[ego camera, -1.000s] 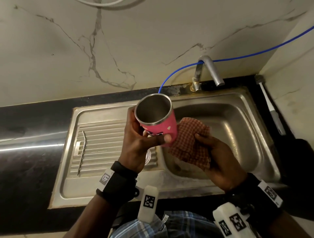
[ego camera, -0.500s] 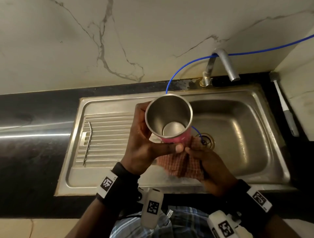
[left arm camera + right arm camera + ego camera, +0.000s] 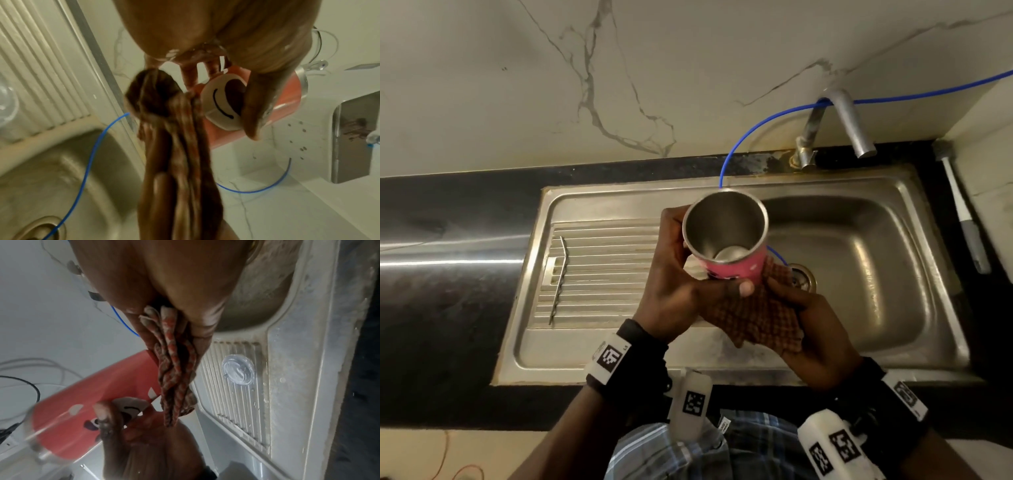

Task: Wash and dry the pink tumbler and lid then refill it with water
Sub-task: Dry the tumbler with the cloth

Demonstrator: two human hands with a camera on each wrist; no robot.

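Observation:
My left hand grips the pink tumbler above the sink, its steel mouth tilted up toward me and empty inside. The thumb lies across the pink wall over a white cartoon face. My right hand holds a red checked cloth bunched against the tumbler's lower side and base. In the right wrist view the cloth hangs folded from my fingers beside the tumbler. The clear lid lies on the ribbed drainboard below my hands, hidden in the head view.
The steel sink has a basin on the right with a drain and a drainboard on the left. A bent metal straw lies on the drainboard. A tap and a blue hose stand behind. A brush lies at right.
The tumbler has tipped so its mouth faces me more. My right hand brought the cloth from the tumbler's right side down under its base.

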